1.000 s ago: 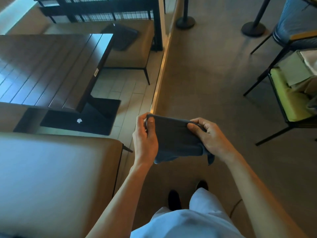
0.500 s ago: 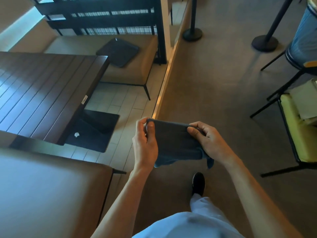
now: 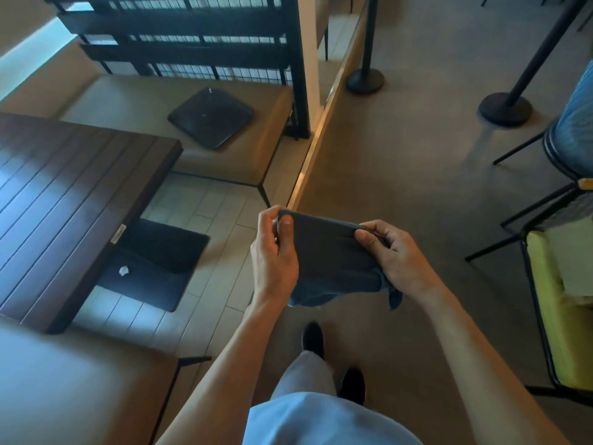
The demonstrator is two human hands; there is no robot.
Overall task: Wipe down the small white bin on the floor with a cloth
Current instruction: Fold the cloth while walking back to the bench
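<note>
To my left a dark slatted table (image 3: pixel 73 200) stands between tan benches (image 3: pixel 205 130) on pale tiles (image 3: pixel 205 213); grey floor (image 3: pixel 401 149) lies ahead.

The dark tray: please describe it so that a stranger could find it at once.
Look behind the dark slatted table to the tan bench against the black railing. The dark tray lies flat on that seat, square with rounded corners, the only thing on it.

Floor, bench and table

A dark tray (image 3: pixel 210 122) lay on the far beige bench (image 3: pixel 134 104). On the tiled floor (image 3: pixel 205 216) at left stood the table's black base (image 3: pixel 154 268), with a crumpled white scrap (image 3: pixel 123 270) on it.
</note>
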